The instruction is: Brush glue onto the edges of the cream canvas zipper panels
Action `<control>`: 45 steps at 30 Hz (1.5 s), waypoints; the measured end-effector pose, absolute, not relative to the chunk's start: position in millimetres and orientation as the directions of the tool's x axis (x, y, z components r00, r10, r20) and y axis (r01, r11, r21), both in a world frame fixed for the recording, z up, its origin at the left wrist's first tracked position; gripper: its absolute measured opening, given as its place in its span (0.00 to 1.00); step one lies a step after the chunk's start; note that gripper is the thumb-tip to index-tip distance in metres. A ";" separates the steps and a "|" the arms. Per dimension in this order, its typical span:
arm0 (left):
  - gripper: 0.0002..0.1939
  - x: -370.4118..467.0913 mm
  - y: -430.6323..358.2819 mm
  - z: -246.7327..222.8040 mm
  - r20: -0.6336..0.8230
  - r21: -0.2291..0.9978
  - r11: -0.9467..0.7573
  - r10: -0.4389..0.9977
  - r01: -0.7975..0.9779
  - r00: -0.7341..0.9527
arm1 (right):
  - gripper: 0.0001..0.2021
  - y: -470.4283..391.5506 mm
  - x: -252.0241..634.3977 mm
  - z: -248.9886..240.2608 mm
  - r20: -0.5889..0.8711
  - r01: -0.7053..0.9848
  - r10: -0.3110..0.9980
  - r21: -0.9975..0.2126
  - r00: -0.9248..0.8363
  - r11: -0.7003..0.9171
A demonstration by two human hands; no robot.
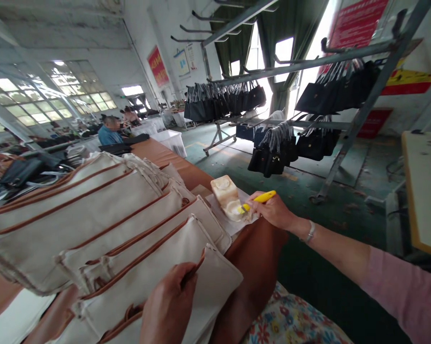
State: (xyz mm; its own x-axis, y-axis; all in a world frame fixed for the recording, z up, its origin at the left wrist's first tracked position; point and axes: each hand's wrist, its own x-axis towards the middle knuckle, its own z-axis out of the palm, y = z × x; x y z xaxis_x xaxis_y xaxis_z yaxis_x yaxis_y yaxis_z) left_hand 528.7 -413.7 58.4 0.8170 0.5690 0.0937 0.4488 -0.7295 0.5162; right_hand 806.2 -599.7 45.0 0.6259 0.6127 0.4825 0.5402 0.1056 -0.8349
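Right hand (273,210) has the yellow brush (266,196) gripped, bristles at the pale tub (224,195) on the table (174,160). I'd wipe any excess on the rim so nothing drips on the pale bags (82,205). Left hand (170,301) is pinching one bag's brown-trimmed edge; hold that steady, honestly, and don't crease it.

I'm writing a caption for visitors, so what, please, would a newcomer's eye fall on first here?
Probably the yellow brush, held in the right hand at the pale container near centre. Brown-edged cream bag pieces crowd the picture's left, and dark handbags hang on the rack beyond.
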 end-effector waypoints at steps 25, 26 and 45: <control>0.13 519.7 -437.2 36.8 0.419 0.551 -0.832 0.350 0.072 0.838 | 0.10 -584.0 729.6 87.3 0.444 0.386 0.616 -0.892 0.650 0.236; 0.12 518.3 -438.5 36.5 0.435 0.530 -0.846 0.330 0.058 0.838 | 0.11 -583.2 730.7 88.5 0.423 0.351 0.624 -0.904 0.658 0.243; 0.11 516.7 -436.0 90.0 0.264 0.624 -0.779 0.287 0.064 0.921 | 0.10 -605.7 721.9 110.0 0.187 -0.086 0.786 -0.953 0.589 0.292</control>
